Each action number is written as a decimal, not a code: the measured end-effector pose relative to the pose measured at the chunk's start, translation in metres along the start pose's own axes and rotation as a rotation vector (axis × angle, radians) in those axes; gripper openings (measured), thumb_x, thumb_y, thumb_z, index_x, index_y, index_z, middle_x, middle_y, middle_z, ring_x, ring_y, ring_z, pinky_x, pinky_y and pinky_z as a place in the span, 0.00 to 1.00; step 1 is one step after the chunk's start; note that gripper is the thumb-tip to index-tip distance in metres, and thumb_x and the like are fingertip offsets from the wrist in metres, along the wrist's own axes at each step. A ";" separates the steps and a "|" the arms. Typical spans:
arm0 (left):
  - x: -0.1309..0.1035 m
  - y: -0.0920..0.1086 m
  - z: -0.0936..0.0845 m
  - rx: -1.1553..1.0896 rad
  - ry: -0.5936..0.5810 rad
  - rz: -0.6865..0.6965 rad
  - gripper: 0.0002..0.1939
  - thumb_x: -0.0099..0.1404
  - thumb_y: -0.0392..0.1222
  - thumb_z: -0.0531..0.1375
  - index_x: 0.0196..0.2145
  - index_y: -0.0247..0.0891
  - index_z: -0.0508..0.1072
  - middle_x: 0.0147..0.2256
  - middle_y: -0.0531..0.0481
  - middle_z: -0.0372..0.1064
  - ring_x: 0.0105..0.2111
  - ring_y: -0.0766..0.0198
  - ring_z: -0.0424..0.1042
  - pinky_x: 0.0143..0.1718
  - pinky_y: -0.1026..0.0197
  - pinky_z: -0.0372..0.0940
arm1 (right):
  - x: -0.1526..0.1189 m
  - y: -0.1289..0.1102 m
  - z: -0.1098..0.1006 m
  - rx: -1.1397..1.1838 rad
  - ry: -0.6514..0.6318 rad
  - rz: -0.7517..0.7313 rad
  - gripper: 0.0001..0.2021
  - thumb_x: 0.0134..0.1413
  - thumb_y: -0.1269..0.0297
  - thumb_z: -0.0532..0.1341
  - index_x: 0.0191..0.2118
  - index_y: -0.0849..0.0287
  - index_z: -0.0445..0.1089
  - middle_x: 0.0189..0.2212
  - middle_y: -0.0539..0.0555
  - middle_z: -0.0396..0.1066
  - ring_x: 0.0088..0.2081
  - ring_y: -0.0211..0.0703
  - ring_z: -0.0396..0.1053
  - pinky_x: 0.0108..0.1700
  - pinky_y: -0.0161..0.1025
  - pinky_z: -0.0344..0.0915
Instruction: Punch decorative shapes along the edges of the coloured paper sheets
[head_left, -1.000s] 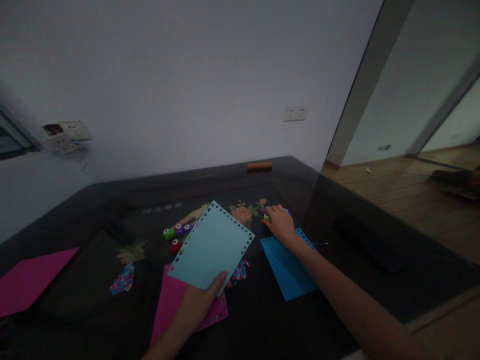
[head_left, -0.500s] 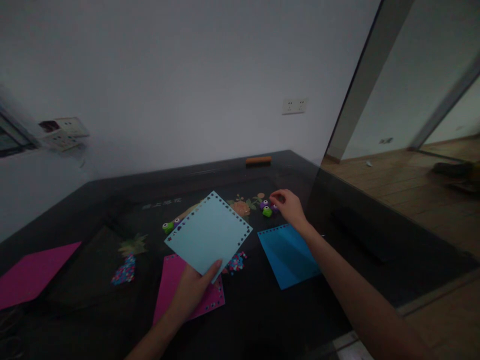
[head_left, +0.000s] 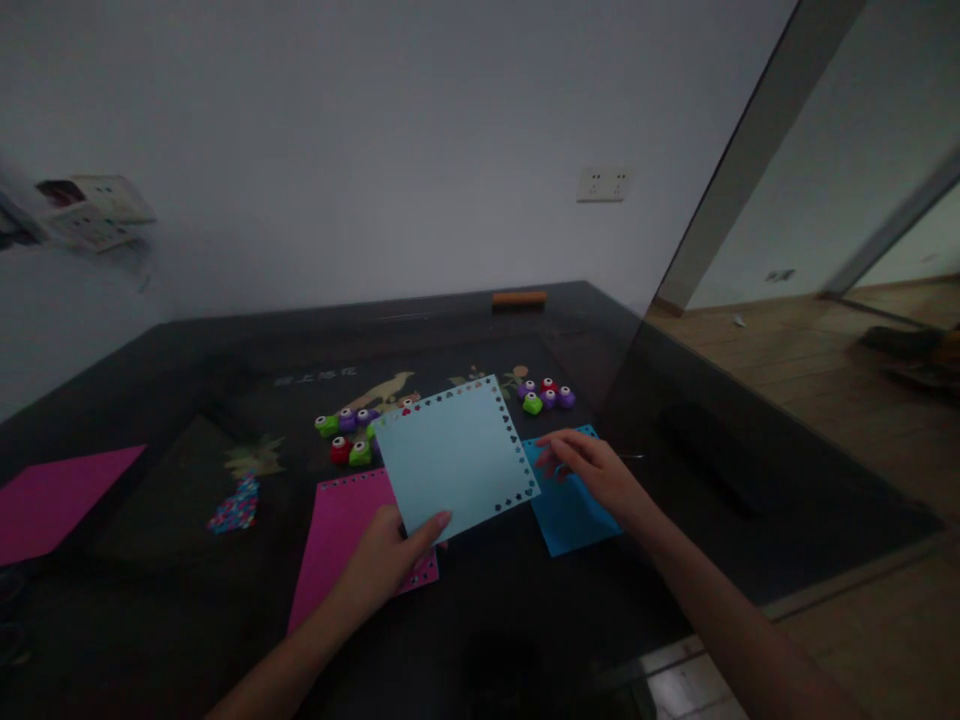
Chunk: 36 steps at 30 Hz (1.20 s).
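My left hand (head_left: 395, 557) holds a light blue paper sheet (head_left: 454, 462) by its lower edge, thumb on top. Small shapes are punched along its top and right edges and part of the bottom. Close to the sheet's right edge is my right hand (head_left: 581, 465), fingers loosely bent and apart, nothing visible in it. Beneath it lies a blue paper sheet (head_left: 574, 515), punched at the top. Under my left hand lies a pink sheet (head_left: 330, 535) with punched edges. Small craft punches with eye-like tops stand in a left group (head_left: 360, 453) and a right group (head_left: 550, 398).
A heap of pink and blue confetti (head_left: 237, 506) lies at left, near another pink sheet (head_left: 64, 500). An orange-brown bar (head_left: 519, 299) lies at the back of the dark table (head_left: 480, 620). Wall sockets (head_left: 603, 184) are behind. A dark, flat object (head_left: 720, 465) is at right.
My right hand has moved from the right punch group down and left towards the light blue sheet. My left hand has turned that sheet and shifted it right, uncovering more punches and covering the middle confetti.
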<state>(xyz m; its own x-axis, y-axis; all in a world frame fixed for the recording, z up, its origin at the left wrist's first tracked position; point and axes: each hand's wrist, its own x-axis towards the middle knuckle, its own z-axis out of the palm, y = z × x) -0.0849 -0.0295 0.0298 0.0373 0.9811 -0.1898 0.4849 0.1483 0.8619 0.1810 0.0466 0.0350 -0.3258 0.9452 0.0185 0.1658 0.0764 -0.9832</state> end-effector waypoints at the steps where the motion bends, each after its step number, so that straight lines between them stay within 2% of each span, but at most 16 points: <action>1: -0.001 0.001 0.002 -0.014 -0.023 0.004 0.17 0.57 0.53 0.55 0.27 0.36 0.74 0.24 0.47 0.74 0.26 0.55 0.72 0.31 0.57 0.67 | -0.002 0.004 0.004 0.035 -0.023 0.020 0.17 0.55 0.50 0.56 0.39 0.59 0.70 0.30 0.54 0.72 0.30 0.40 0.70 0.32 0.39 0.65; 5: -0.005 0.007 0.007 -0.024 -0.121 0.038 0.16 0.58 0.52 0.55 0.26 0.37 0.75 0.24 0.48 0.74 0.28 0.57 0.72 0.32 0.59 0.66 | -0.003 0.012 0.015 0.109 -0.052 0.105 0.14 0.50 0.52 0.61 0.37 0.57 0.70 0.28 0.51 0.72 0.29 0.40 0.69 0.34 0.40 0.65; 10: -0.009 0.012 0.009 0.061 -0.190 -0.024 0.21 0.59 0.55 0.52 0.20 0.36 0.71 0.19 0.50 0.68 0.20 0.63 0.65 0.24 0.64 0.60 | -0.002 0.016 0.016 0.120 -0.012 0.186 0.10 0.43 0.58 0.66 0.28 0.57 0.67 0.21 0.47 0.68 0.25 0.38 0.66 0.33 0.39 0.62; 18: -0.004 -0.002 0.007 -0.009 -0.163 -0.055 0.26 0.59 0.63 0.50 0.22 0.35 0.67 0.15 0.55 0.58 0.17 0.68 0.58 0.20 0.66 0.53 | -0.003 0.014 0.013 0.122 0.006 0.201 0.10 0.41 0.59 0.66 0.25 0.57 0.67 0.22 0.48 0.67 0.26 0.38 0.65 0.32 0.38 0.60; 22: -0.005 -0.001 0.012 -0.019 -0.204 -0.041 0.26 0.59 0.63 0.49 0.24 0.35 0.67 0.19 0.52 0.65 0.17 0.69 0.59 0.20 0.66 0.54 | -0.002 0.017 0.013 0.135 0.028 0.166 0.10 0.41 0.58 0.66 0.26 0.58 0.68 0.24 0.49 0.68 0.27 0.38 0.65 0.33 0.38 0.60; 27: -0.009 -0.002 0.019 0.010 -0.234 0.037 0.25 0.62 0.61 0.48 0.24 0.36 0.66 0.19 0.53 0.64 0.17 0.68 0.60 0.20 0.66 0.54 | -0.002 0.019 0.011 0.139 0.071 0.140 0.08 0.40 0.61 0.66 0.25 0.57 0.68 0.24 0.48 0.69 0.28 0.38 0.66 0.33 0.38 0.62; 31: -0.011 -0.005 0.019 0.111 -0.132 0.212 0.25 0.66 0.57 0.45 0.20 0.37 0.62 0.16 0.55 0.60 0.19 0.67 0.62 0.23 0.65 0.56 | -0.002 0.020 0.007 0.196 0.119 0.180 0.12 0.36 0.61 0.68 0.29 0.58 0.69 0.25 0.49 0.70 0.26 0.38 0.65 0.30 0.38 0.62; 36: -0.012 -0.002 0.015 0.275 -0.038 0.345 0.23 0.69 0.51 0.44 0.26 0.36 0.68 0.21 0.53 0.65 0.22 0.66 0.66 0.26 0.64 0.58 | -0.001 0.018 -0.009 0.269 0.185 0.217 0.17 0.30 0.59 0.70 0.31 0.59 0.70 0.24 0.49 0.70 0.24 0.37 0.65 0.28 0.37 0.62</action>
<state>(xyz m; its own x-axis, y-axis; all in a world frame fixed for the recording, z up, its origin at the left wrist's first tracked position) -0.0728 -0.0435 0.0232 0.2674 0.9613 0.0661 0.6524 -0.2311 0.7218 0.1925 0.0499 0.0186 -0.1329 0.9733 -0.1870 -0.0451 -0.1944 -0.9799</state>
